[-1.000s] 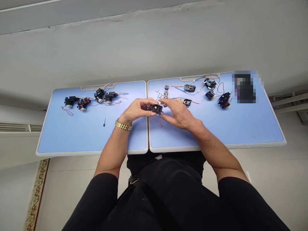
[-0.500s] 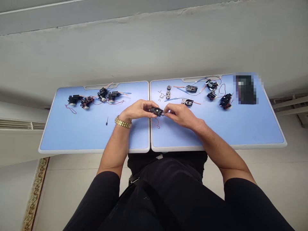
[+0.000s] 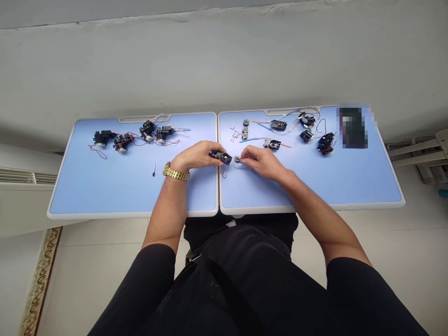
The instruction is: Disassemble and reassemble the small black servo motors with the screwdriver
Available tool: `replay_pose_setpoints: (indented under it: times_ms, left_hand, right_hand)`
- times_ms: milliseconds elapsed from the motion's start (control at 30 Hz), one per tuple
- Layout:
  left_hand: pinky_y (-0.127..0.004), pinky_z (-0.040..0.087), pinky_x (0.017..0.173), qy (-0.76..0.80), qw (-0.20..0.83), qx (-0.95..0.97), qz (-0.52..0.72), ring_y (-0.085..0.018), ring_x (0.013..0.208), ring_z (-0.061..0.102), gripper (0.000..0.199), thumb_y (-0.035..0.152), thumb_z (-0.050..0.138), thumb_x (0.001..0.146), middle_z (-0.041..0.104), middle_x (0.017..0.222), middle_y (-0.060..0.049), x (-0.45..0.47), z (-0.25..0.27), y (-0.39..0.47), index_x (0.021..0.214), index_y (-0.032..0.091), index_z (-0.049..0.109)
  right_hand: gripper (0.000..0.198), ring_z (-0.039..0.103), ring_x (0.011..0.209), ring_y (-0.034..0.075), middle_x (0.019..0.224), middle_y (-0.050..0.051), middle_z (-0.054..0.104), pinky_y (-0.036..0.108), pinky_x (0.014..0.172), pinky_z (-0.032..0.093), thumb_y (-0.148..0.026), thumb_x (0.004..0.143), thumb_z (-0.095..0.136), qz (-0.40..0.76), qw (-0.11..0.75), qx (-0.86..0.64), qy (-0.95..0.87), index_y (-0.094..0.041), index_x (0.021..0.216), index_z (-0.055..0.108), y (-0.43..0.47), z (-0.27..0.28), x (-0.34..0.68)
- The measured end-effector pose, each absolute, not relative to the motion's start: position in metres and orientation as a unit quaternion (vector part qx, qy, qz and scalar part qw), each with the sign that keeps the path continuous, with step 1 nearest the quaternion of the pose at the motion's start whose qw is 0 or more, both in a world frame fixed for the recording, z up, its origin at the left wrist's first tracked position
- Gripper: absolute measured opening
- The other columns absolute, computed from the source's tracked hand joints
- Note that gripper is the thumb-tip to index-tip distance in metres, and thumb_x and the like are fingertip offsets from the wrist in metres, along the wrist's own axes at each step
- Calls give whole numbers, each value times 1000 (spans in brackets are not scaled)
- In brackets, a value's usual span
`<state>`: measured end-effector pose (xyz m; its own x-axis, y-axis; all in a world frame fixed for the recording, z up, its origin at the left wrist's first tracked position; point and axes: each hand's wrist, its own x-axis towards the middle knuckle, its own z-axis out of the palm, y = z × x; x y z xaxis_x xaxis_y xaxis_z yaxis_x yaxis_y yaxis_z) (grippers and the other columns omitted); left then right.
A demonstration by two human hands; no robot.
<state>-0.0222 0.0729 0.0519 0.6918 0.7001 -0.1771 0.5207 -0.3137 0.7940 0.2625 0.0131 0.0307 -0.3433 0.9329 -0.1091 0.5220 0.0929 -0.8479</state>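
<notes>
My left hand [image 3: 200, 156] is closed around a black plastic motor housing [image 3: 223, 157], with a thin red wire [image 3: 223, 172] hanging below it. Just to the right, my right hand [image 3: 261, 161] pinches a small round dark-and-silver part [image 3: 237, 159] between thumb and fingertips. A narrow gap separates that part from the housing. Beyond my right hand lie an open black housing [image 3: 272, 144] with coloured leads and a row of similar round parts [image 3: 245, 130]. Tiny screws [image 3: 235, 134] are scattered beside the row.
A small screwdriver [image 3: 154, 169] lies on the left table half. Several black wired assemblies [image 3: 147, 129] sit behind it. More wired units [image 3: 326, 143] and another housing [image 3: 279, 124] occupy the right half, near a blurred black object [image 3: 353, 128]. A seam divides the blue tabletop [image 3: 315, 186].
My right hand has drawn slightly away from the housing, and a round part now shows in its fingertips. My left hand has tilted the housing. The camera view has shifted a little.
</notes>
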Motion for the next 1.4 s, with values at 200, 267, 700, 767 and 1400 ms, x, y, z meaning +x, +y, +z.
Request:
replay_pose_setpoints:
  times_ms: [200,267,700,767,1400]
  left_hand:
    - [-32,51,91,365,403,832,112,-20,98,70,31,33,85,86,81,109,-5,-22,52,73,115,23,84]
    - [-32,51,90,362,404,833,109,-21,97,70,30,32,85,85,81,108,-5,-19,52,71,114,23,84]
    - [-31,49,79,356,422,831,60,-19,86,72,27,32,84,87,84,100,-3,4,52,56,113,24,86]
    - [-31,49,79,359,431,826,56,-19,86,72,27,33,84,87,84,99,-3,4,52,56,113,24,86]
    - [-30,55,79,339,521,780,71,-18,87,73,33,38,85,87,84,97,-4,1,50,61,113,18,85]
  right_hand:
    - [9,63,78,18,86,0,75,33,78,45,-21,90,61,414,220,-512,-720,-23,94,69,25,33,260]
    - [10,64,78,18,87,0,76,32,78,45,-19,91,61,401,213,-518,-725,-23,95,69,27,34,259]
    - [28,74,108,28,119,10,83,37,84,45,-17,104,57,214,79,-527,-819,-22,124,77,26,37,258]
    - [27,73,113,30,123,12,80,39,84,46,-17,105,57,196,59,-519,-830,-20,123,76,22,40,257]
    - [26,56,117,41,126,23,69,50,88,45,-34,104,69,102,21,-586,-803,-14,119,70,-24,42,217]
